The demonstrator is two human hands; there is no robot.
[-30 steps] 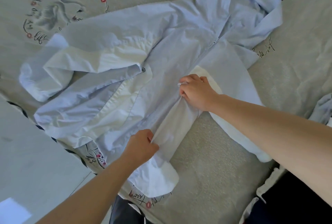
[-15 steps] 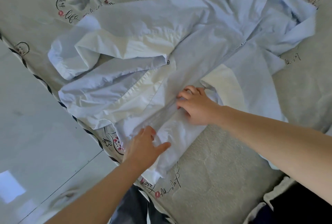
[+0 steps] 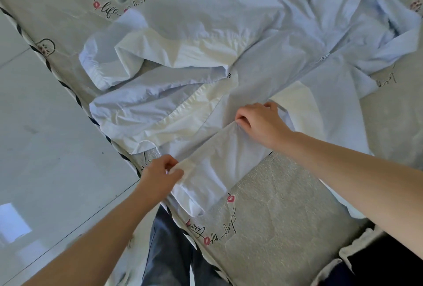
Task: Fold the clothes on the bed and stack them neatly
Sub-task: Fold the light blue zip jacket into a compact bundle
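The light blue jacket [image 3: 263, 61] lies spread across the bed [image 3: 286, 205], its hem at the near edge. The left hand [image 3: 160, 177] and right hand [image 3: 261, 123] each pinch the front panel; pull it taut and keep the edge straight before laying it flat.

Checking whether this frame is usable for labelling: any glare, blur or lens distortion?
Head view: sharp overall; daylight glare patch on the glossy pale floor tiles; wide-angle bending curves the patterned grey bed sheet edge; both hands and the pale blue hooded jacket evenly lit, soft shadows.
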